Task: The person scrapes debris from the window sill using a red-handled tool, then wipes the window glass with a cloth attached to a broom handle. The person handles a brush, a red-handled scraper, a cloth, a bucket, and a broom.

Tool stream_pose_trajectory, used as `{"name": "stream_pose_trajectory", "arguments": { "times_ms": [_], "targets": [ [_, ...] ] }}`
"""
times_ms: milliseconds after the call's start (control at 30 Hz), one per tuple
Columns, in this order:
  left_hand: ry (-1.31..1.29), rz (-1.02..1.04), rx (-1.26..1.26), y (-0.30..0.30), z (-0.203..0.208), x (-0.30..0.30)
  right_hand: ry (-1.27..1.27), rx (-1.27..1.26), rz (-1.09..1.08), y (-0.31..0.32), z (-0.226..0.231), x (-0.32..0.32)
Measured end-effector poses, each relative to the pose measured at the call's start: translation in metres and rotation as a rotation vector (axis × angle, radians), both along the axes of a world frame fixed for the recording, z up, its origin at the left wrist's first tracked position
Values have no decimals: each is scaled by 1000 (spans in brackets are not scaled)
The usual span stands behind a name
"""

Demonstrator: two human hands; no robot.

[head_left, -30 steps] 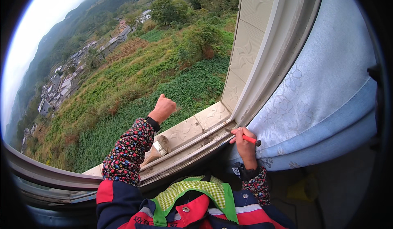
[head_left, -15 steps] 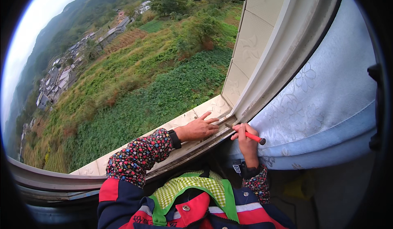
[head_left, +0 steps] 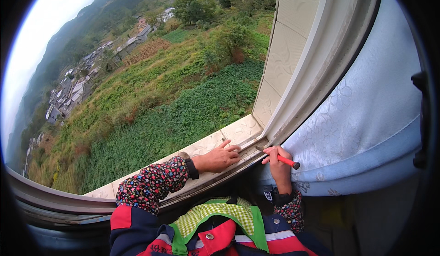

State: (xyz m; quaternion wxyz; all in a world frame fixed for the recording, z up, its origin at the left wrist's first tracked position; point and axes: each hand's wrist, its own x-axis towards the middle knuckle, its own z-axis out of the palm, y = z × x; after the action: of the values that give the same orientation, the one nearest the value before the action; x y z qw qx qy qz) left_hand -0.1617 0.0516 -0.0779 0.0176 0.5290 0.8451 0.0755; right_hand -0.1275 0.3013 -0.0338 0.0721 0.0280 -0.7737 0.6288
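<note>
At the lower corner of the window, the right hand (head_left: 279, 165) is closed around the red tool (head_left: 286, 161), gripping it toward its front end. The handle slants out past the right side of this grip, slightly downward, to a dark butt just in front of the curtain (head_left: 360, 132). On the other side of the grip, a short, dull tip (head_left: 260, 148) points into the corner where the track (head_left: 248, 157) meets the upright frame (head_left: 316, 59); whether it touches the track is too small to tell.

To the left of that grip and near it, the left hand (head_left: 216, 159) lies palm down over the track, its fingers slightly bent and loosely parted, reaching toward the tool's tip. Its palm is hidden, so contact underneath cannot be judged.

Beyond both hands runs the sill (head_left: 240, 129) of pale tiles, with the green field (head_left: 169, 105) farther out. Just behind the left wrist, a small brownish end of something shows above the flowered sleeve (head_left: 153, 182). Below the right grip, a dark watch (head_left: 269, 193) sits at the wrist, and nearer the body is the checked apron (head_left: 215, 215).
</note>
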Motion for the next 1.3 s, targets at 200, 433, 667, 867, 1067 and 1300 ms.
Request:
{"name": "stream_pose_trajectory", "arguments": {
  "times_ms": [200,433,667,867,1067,1300],
  "targets": [
    [8,-36,47,-3,-6,-6,-38,-51,-29,-3,2,2],
    [-7,-76,100,-8,-10,-9,4,-40,0,0,-2,1],
    [81,-127,195,-11,-14,-8,-1,-40,-15,1,-9,-2],
    [1,-173,136,-13,-3,-11,-35,-96,-5,3,-9,-2],
    [31,-177,136,-10,-2,-12,-44,-116,-13,3,-6,-3],
    [27,-199,175,-11,-1,-13,-36,-107,-26,2,-8,-4]
  ]
}}
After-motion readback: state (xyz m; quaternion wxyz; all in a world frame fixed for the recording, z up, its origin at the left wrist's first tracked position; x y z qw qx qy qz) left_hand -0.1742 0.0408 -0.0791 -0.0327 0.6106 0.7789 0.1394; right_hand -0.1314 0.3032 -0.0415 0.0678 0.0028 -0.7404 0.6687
